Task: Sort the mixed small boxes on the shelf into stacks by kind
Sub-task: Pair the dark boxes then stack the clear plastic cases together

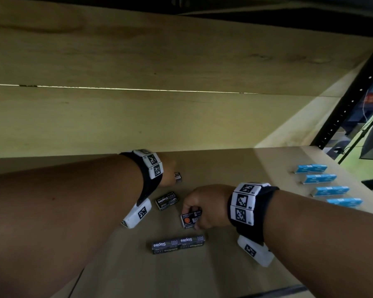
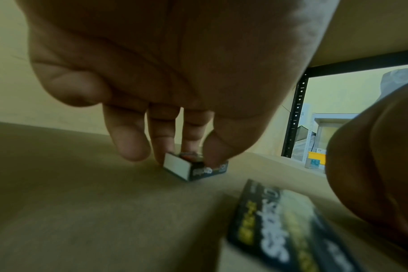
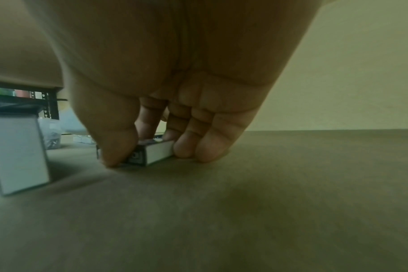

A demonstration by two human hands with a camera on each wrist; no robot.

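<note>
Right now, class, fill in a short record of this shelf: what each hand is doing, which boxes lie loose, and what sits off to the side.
left hand: fingertips pinch a small dark box that rests on the shelf
right hand: thumb and fingers grip a dark box with an orange dot, low on the shelf
loose box: one dark Staples box lies between the hands
sorted so far: two Staples boxes end to end, nearest the person
off to the right: blue boxes in a row
</note>
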